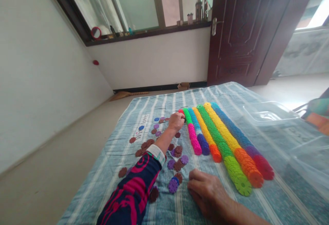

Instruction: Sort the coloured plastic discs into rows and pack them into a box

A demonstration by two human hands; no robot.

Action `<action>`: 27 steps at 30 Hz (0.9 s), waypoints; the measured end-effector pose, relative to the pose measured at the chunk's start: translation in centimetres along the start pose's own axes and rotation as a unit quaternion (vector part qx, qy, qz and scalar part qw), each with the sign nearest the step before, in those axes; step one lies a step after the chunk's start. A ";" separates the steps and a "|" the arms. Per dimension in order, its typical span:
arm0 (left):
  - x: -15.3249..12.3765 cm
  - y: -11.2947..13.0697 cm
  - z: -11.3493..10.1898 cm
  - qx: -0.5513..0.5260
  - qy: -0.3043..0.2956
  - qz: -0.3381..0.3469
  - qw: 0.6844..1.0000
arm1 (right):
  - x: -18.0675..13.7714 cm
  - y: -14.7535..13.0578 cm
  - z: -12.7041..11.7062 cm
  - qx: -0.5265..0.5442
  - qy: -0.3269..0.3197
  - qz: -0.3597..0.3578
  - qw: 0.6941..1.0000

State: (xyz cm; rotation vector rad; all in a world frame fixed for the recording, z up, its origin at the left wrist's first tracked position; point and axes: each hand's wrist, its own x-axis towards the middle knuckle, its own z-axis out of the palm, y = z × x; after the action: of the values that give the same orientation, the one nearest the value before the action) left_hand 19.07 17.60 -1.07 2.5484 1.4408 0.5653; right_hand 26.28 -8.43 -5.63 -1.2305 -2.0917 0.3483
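Observation:
My left hand [177,122] reaches to the far end of the rows of plastic discs, fingers pinched together. Something dark shows at its fingertips, too small to name, and red discs [181,111] lie just beyond. Beside it runs a green and pink row [192,135]; several more rows, such as the green one [218,135] and the blue, purple and red one [236,132], stretch to the right. My right hand [209,192] rests on the cloth near the front, fingers curled, with nothing visible in them. Loose brown discs [177,151] and purple discs [173,185] lie scattered around my left forearm.
A striped blue-grey cloth [159,105] covers the surface. On the right stands a clear plastic tray [272,112], with another clear container [313,160] nearer. A printed strip [142,127] lies at the left. Behind are a brown door [239,33] and a windowsill [154,32] holding small items.

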 end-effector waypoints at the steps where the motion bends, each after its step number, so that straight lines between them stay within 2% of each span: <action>1: 0.0 -0.1 0.1 0.004 0.001 0.001 1.000 | 0.0 0.0 0.0 0.001 0.000 -0.001 1.000; 9: -0.8 -0.2 0.1 0.044 0.044 -0.013 0.998 | -0.2 0.2 0.2 -0.014 0.008 -0.013 1.000; 14: -1.3 0.1 0.3 0.052 0.029 -0.043 0.997 | -0.3 0.3 0.3 -0.014 0.005 -0.014 1.000; 20: -1.5 0.2 0.4 0.051 0.019 -0.045 0.997 | -0.3 0.3 0.2 -0.015 0.007 -0.019 1.000; 24: -2.1 -0.6 -0.8 0.052 0.029 -0.039 0.997 | -0.3 0.3 0.1 -0.005 0.009 -0.020 1.000; 27: -3.5 -2.4 -2.5 0.048 0.028 -0.021 0.998 | -0.4 0.1 -0.1 0.006 0.000 -0.011 1.000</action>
State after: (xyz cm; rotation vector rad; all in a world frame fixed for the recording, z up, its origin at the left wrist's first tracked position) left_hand 14.54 15.71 -0.39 2.5871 1.5744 0.5773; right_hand 26.55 -8.69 -5.75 -1.1993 -2.0982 0.3491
